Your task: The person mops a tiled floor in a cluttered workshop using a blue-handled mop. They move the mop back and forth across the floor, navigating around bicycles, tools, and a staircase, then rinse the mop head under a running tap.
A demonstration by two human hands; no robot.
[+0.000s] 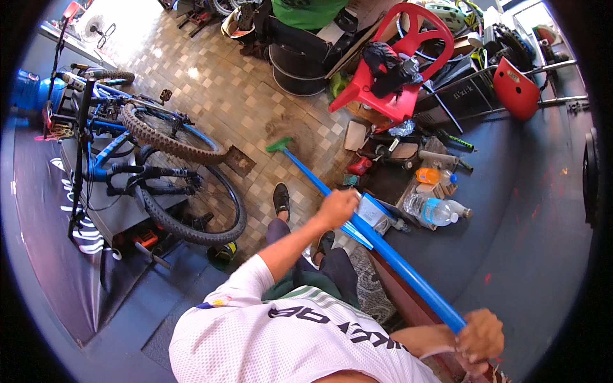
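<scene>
I hold a long broom (408, 267) with a blue handle that slants from the lower right up to a green head on the tiled floor. My left hand (339, 208) is closed around the handle partway down. My right hand (481, 339) grips its top end at the lower right. A brownish, blurred fan shape spreads beside the green head; whether it is bristles or dirt is hard to make out. Just past my left hand, several bottles, among them a clear plastic bottle (426, 209), lie near the edge of a dark surface.
A blue bicycle (115, 137) stands at the left, its wheels reaching toward the floor's middle. A red plastic chair (405, 57) with a black bag on it stands at the far right. Beyond it hangs a red helmet (514, 89). A black drum (297, 67) sits at the back.
</scene>
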